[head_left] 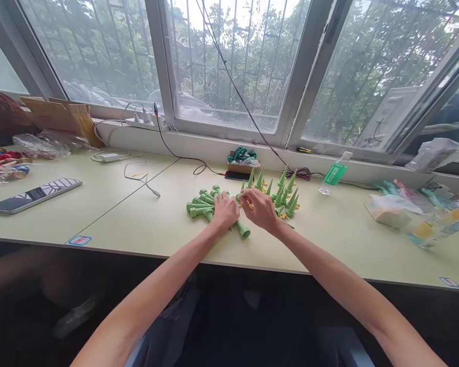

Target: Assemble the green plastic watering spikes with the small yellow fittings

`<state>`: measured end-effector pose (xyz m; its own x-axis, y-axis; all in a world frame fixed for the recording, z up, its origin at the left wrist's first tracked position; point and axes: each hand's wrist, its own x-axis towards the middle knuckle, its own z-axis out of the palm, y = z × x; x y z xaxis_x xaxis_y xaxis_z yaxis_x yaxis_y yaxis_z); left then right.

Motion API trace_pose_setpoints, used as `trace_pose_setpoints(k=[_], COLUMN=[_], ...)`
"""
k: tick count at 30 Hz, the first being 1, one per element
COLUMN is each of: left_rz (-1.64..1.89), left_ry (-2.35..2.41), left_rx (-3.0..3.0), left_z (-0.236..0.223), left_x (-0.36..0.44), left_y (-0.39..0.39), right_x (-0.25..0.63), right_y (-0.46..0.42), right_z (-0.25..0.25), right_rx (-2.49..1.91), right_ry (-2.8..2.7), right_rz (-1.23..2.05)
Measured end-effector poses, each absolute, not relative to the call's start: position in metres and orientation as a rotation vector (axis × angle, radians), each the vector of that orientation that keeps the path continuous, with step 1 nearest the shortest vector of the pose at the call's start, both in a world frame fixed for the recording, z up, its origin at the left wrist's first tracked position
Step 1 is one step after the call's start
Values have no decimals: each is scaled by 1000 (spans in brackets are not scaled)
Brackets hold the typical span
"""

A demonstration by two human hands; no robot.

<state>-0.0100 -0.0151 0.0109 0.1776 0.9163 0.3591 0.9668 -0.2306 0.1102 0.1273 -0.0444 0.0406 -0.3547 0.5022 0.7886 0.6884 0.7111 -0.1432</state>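
Observation:
My left hand [225, 211] is closed, its fingers curled over a heap of green plastic spikes [201, 208] with round, wide ends. It grips a green plastic piece whose end shows between the two hands; most of it is hidden. With fingers pinched together, my right hand [260, 208] meets the left at that same piece, and some small yellow parts show by its fingers. One loose spike [244, 230] lies below my left hand, wide end toward the table's front edge. Beyond and right of my right hand, several green cones [281, 196] with yellow fittings stand point up.
A small box [241, 165] of green material and a dark phone [235, 175] sit behind the spikes. Cables run along the window side. To the right are a water bottle [334, 173] and a tissue pack [388, 210]; a tablet-like device [36, 194] lies far left.

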Motion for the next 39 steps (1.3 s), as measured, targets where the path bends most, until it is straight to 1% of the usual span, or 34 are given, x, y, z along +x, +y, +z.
trace_pose_setpoints(k=[6, 11, 19, 31, 39], left_rz=[-595, -574, -583, -641, -593], left_ry=[-1865, -1847, -1842, -1799, -1754], left_rx=[-2326, -2325, -2330, -2362, -2378], left_z=[10, 10, 11, 13, 13], left_x=[-10, -9, -9, -9, -10], left_y=[-12, -13, -15, -14, -14], right_x=[107, 93, 80, 75, 72], right_y=[-19, 6, 33, 44, 35], right_z=[73, 86, 75, 67, 74], right_rx=[-957, -1118, -1334, -1528, -1480], right_ry=[-2110, -2200, -2254, -2180, -2029], right_rz=[-301, -266, -53, 58, 7])
